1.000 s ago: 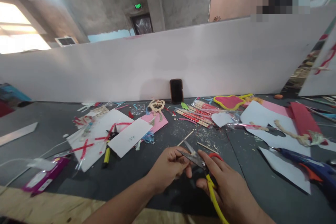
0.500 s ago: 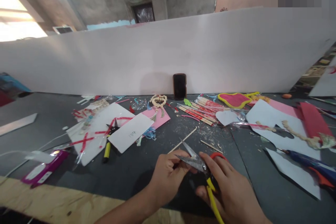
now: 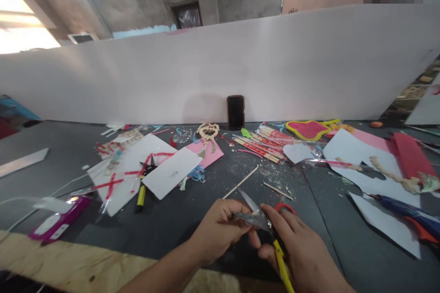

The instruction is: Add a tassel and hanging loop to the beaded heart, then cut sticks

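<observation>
Near the front of the dark table, my right hand [image 3: 302, 242] grips a pair of scissors [image 3: 263, 222] with yellow and red on the handles. The blades are spread and point left, toward my left hand [image 3: 215, 229]. My left hand is closed, thumb and fingers pinched beside the lower blade. A tiny pale bit shows between the blades close to the pivot; I cannot make out what it is. Just beyond my fingers lies a thin wooden stick [image 3: 245, 178], with a shorter stick [image 3: 277, 191] to its right.
Pale crumbs litter the table [image 3: 213, 187]. At the back, a phone [image 3: 235, 111] leans on a white partition [image 3: 154, 82]. Red-wrapped chopsticks [image 3: 263, 146] and a white card [image 3: 172, 174] lie ahead. A purple device [image 3: 62, 219] is at left, a blue tool [image 3: 405, 210] at right.
The scissor blades have shifted slightly right and down, with the left-hand fingers now nearer the pivot. Both hands stay close together; the table items look unchanged.
</observation>
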Available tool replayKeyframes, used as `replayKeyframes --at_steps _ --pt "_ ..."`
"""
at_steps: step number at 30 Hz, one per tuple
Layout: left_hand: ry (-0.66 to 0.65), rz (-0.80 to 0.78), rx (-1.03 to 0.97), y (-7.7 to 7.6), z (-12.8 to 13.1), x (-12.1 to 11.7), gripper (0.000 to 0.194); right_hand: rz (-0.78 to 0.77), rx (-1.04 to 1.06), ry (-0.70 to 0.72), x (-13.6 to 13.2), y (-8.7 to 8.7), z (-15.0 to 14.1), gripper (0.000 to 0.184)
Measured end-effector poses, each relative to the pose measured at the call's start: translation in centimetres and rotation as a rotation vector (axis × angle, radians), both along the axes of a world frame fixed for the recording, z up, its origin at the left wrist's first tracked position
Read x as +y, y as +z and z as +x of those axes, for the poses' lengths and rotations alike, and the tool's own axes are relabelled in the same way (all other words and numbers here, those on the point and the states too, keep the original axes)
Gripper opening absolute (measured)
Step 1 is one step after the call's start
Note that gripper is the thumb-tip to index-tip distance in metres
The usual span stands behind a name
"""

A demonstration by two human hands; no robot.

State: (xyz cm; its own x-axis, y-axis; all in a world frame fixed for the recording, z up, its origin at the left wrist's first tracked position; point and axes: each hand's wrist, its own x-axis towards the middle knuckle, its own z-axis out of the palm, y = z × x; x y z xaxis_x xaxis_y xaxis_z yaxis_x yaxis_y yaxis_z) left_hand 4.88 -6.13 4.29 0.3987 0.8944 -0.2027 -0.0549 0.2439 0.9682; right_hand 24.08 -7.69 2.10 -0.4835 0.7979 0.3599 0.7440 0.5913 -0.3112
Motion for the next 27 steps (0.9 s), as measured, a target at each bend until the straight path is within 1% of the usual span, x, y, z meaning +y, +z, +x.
replayKeyframes --at_steps 3,5,8,11,14,15,17,20,22,24,27 --pt "0.025 -0.026 0.002 0.0 0.4 0.0 0.031 -0.023 -0.045 -0.021 -0.1 0.0 0.2 0.044" --pt "0.040 -0.015 0.016 0.0 0.6 0.1 0.028 -0.029 -0.075 -0.047 -0.1 -0.1 0.2 0.042" --pt "0.100 0.057 0.081 -0.1 0.7 0.3 0.024 -0.021 -0.096 -0.087 0.0 -0.1 0.1 0.041" --pt "0.179 0.156 0.186 0.2 0.7 0.2 0.019 0.017 -0.095 -0.094 0.2 0.0 -0.1 0.043" --pt "0.189 0.192 0.183 0.7 0.6 0.1 0.014 0.057 -0.091 -0.072 0.2 0.3 -0.3 0.049" --pt "0.175 0.169 0.153 0.9 0.5 0.0 0.012 0.067 -0.090 -0.062 0.2 0.4 -0.3 0.052" --pt "0.121 0.073 0.069 1.0 0.2 0.1 0.013 0.082 -0.092 -0.042 0.2 0.5 -0.3 0.058" --pt "-0.015 -0.095 -0.074 0.7 -0.3 0.3 0.027 0.101 -0.100 -0.014 0.2 0.4 -0.2 0.064" --pt "-0.084 -0.164 -0.143 0.3 -0.5 0.4 0.033 0.101 -0.100 0.002 0.1 0.3 -0.2 0.065" --pt "-0.116 -0.197 -0.176 0.0 -0.6 0.5 0.034 0.077 -0.088 0.011 0.1 0.2 -0.3 0.059" --pt "-0.106 -0.217 -0.184 -0.2 -0.5 0.5 0.032 0.000 -0.066 0.011 -0.1 0.0 -0.3 0.043"
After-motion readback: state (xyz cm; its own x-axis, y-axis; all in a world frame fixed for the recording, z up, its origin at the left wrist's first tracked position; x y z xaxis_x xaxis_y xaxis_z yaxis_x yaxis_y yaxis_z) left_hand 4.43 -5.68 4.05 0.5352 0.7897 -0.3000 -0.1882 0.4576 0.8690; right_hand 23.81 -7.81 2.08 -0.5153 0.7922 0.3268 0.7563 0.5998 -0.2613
